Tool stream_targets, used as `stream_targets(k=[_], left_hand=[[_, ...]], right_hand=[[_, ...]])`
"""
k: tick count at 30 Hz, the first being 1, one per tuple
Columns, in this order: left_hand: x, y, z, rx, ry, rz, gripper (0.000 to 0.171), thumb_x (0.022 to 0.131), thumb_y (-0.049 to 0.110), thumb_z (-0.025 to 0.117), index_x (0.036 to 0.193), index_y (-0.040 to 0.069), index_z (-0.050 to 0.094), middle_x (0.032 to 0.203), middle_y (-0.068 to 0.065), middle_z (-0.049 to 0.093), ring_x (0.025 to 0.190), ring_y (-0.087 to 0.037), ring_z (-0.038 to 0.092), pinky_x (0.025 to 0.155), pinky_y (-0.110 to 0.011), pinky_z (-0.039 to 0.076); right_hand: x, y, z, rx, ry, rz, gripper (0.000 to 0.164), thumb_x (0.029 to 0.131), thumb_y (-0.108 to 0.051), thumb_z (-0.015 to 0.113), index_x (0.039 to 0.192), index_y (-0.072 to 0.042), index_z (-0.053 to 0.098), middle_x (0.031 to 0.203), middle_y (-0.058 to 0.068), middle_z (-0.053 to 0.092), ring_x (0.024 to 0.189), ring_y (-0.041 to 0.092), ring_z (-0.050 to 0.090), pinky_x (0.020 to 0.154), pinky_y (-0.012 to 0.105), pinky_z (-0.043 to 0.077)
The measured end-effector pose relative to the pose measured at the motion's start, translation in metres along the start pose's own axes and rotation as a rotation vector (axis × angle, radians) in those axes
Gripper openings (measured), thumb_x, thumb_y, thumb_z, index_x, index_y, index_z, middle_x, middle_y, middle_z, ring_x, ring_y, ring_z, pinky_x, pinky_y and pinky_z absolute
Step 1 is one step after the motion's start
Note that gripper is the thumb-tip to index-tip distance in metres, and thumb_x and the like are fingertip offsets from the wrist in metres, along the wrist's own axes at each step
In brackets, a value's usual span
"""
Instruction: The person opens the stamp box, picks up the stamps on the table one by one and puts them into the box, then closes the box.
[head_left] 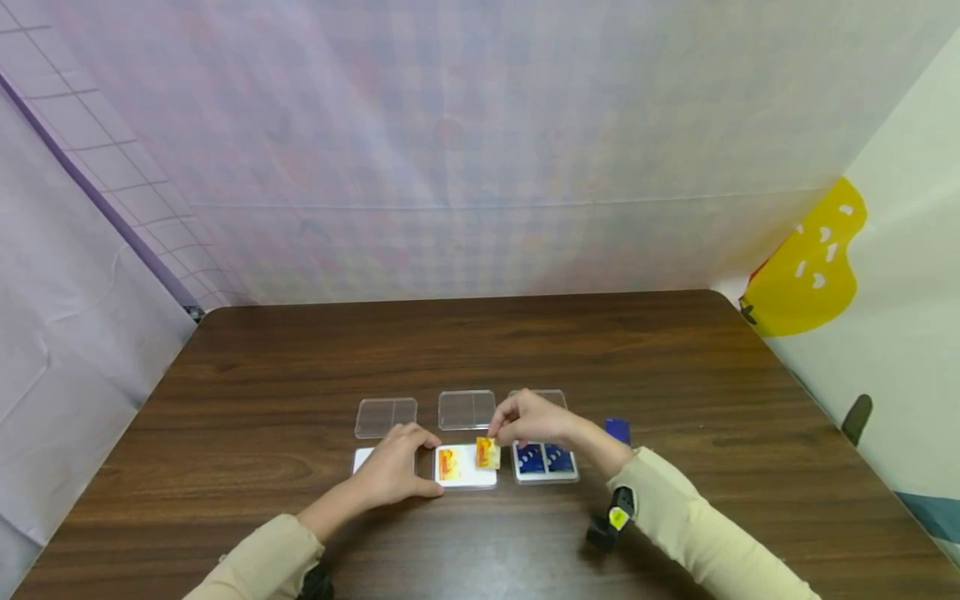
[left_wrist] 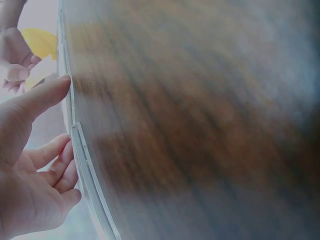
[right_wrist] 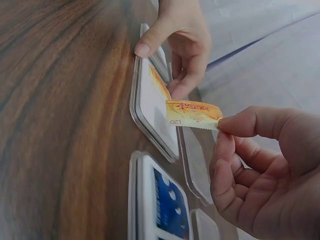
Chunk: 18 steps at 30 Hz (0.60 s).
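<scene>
My right hand (head_left: 534, 418) pinches a yellow-orange postage stamp (right_wrist: 194, 114) by one edge, between thumb and fingers. The stamp is over the right part of the middle flat case (head_left: 463, 481), which has a white inside. A similar orange stamp (head_left: 448, 464) lies in that case's left part. My left hand (head_left: 392, 473) holds the case at its left end, thumb on the near edge and a finger on the far edge. To the right, another case (head_left: 546, 479) contains two dark blue stamps (head_left: 531, 457). A third white case (head_left: 362, 457) is partly hidden under my left hand.
Clear lids lie behind the cases: one at left (head_left: 386, 417), one in the middle (head_left: 467, 410), and one at right (head_left: 556, 398) partly behind my right hand. A blue piece (head_left: 618, 430) lies beyond my right wrist. Everything rests on a brown wooden table (head_left: 300, 367).
</scene>
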<state>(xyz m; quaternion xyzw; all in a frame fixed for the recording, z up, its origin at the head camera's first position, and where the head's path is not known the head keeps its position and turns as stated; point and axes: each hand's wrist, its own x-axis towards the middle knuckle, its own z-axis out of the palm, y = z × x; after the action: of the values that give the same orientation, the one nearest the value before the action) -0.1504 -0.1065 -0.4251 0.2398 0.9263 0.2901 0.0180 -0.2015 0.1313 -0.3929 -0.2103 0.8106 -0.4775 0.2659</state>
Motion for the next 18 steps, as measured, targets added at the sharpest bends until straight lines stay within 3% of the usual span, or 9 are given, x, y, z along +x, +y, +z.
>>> stream_targets(k=[5,9,13,16,18], left_hand=[[0.0,0.0,0.0,-0.004,0.003,0.001,0.055,0.058,0.028,0.083,0.102,0.003,0.062,0.096,-0.004,0.058,0.092,-0.02,0.05,0.08,-0.038,0.044],[0.0,0.0,0.001,-0.005,0.003,0.0,0.055,0.057,0.028,0.083,0.102,0.003,0.062,0.097,-0.005,0.057,0.092,-0.02,0.049,0.08,-0.038,0.044],[0.0,-0.001,0.001,-0.003,0.005,-0.001,0.055,0.057,0.028,0.083,0.102,0.003,0.062,0.097,-0.004,0.057,0.092,-0.02,0.049,0.08,-0.038,0.044],[0.0,-0.001,0.001,-0.002,0.005,-0.003,0.055,0.057,0.028,0.083,0.102,0.004,0.062,0.097,-0.004,0.057,0.092,-0.02,0.049,0.08,-0.038,0.044],[0.0,-0.001,0.001,-0.002,0.003,-0.006,0.055,0.058,0.028,0.083,0.102,0.004,0.062,0.097,-0.004,0.057,0.092,-0.021,0.049,0.08,-0.038,0.044]], right_hand=[[0.003,0.001,0.008,0.04,-0.003,0.029,0.018,0.068,0.007,0.057,0.084,0.011,0.064,0.067,0.0,0.06,0.056,0.008,0.048,0.048,0.018,0.039],[0.006,0.005,0.012,0.011,0.008,0.02,0.014,0.067,0.003,0.059,0.079,0.006,0.066,0.066,0.004,0.061,0.055,0.008,0.049,0.047,0.019,0.041],[0.01,0.011,0.015,-0.136,0.059,-0.087,0.009,0.067,0.0,0.062,0.072,-0.005,0.067,0.062,0.0,0.061,0.052,0.006,0.049,0.046,0.02,0.043],[0.009,0.011,0.019,-0.259,0.117,-0.151,0.01,0.066,0.001,0.061,0.069,-0.007,0.067,0.061,-0.003,0.061,0.052,0.005,0.05,0.048,0.021,0.044],[0.007,0.008,0.023,-0.317,0.151,-0.146,0.01,0.065,0.002,0.061,0.069,-0.005,0.067,0.061,-0.002,0.061,0.055,0.005,0.05,0.051,0.02,0.044]])
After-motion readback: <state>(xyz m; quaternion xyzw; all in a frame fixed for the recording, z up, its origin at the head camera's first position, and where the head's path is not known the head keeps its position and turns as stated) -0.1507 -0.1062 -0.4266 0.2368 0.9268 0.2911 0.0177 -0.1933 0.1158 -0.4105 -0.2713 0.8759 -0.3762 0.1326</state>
